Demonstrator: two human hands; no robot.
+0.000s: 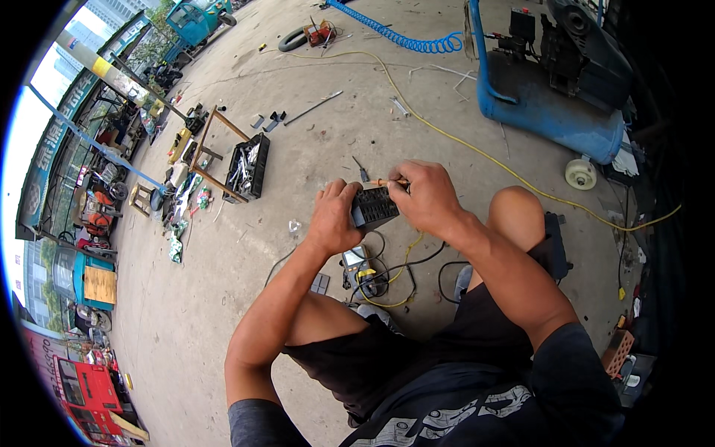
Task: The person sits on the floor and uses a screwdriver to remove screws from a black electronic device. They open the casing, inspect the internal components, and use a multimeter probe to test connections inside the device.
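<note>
In front of me, above the floor, my left hand [334, 217] is closed round the left side of a black box [376, 206] with rows of slots or fins on its face. My right hand [426, 195] is closed at the box's upper right corner. From its pinched fingers a slim orange stick-like tool [381, 182] points left across the box's top edge; its exact kind is too small to tell. Below the box a grey and yellow handheld meter [356, 261] lies on the ground among black test leads [380, 281]. Beyond the box lies a thin dark screwdriver-like tool [361, 168].
A black crate of tools [257, 165] stands ahead to the left, beside a wooden frame [199, 156]. A blue air compressor [547, 119] stands to the right. A yellow hose [454, 135] crosses the concrete. A small grey tile-like piece [320, 283] lies near my left knee.
</note>
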